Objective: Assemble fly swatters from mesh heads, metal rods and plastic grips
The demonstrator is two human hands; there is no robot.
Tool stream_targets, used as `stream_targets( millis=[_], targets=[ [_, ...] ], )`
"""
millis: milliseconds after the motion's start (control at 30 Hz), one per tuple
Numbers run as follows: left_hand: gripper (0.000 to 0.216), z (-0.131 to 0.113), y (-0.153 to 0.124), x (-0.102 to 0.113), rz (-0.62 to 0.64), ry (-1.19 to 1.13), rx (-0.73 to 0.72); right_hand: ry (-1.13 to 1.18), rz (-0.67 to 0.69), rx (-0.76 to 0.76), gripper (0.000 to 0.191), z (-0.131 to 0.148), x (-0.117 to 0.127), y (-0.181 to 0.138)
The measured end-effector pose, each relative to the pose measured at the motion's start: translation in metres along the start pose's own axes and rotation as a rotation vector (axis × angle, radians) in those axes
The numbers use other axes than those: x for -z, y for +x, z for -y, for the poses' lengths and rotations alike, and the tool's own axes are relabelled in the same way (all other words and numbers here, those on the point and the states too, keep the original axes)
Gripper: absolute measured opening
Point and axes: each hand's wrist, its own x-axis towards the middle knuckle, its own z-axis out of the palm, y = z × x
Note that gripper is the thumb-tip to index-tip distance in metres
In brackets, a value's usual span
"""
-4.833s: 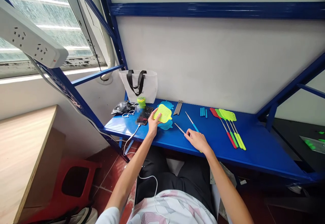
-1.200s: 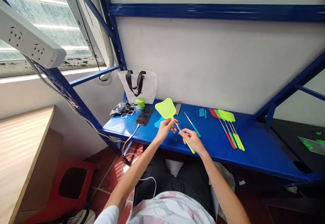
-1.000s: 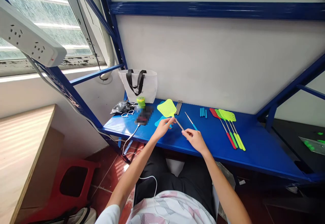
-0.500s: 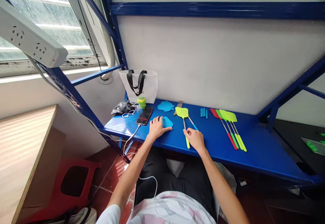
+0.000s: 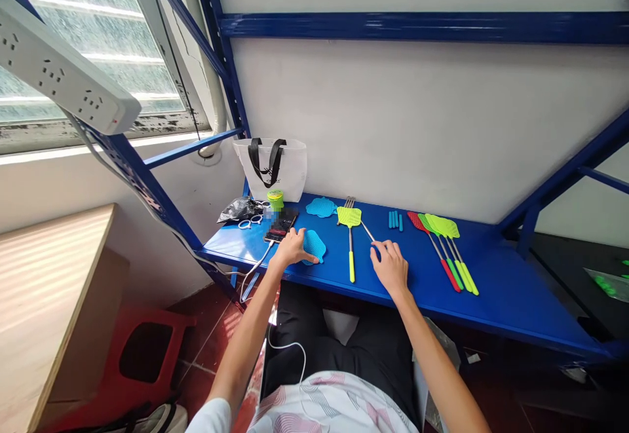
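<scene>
Both hands down on the blue shelf (image 5: 511,292), flanking the loose yellow swatter (image 5: 350,244).
Left hand (image 5: 289,249) is curled over 1 blue swatter head (image 5: 314,247) just left of that swatter; pinching or only resting, cannot tell. Right hand (image 5: 392,266) has fingers spread flat, tips on 1 blue-grip rod (image 5: 367,228) just right of it. Behind the swatter: 1 more blue head (image 5: 320,207) and a rod bundle (image 5: 348,201). Further right: about 4 blue sleeves (image 5: 394,219), then 4 finished swatters (image 5: 442,225). Bare shelf surface runs on past those, and the front edge sits under both wrists. Far left: phone (image 5: 281,225) and white bag (image 5: 270,171), print unreadable.
</scene>
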Motion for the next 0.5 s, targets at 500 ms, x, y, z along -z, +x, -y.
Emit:
stream_targets(
  millis=[500],
  targets=[
    [0.073, 0.005, -0.006, 0.020, -0.100, -0.336, -0.231, -0.177, 0.630, -0.211, 0.052, -0.078, 0.065, 0.001]
  ],
)
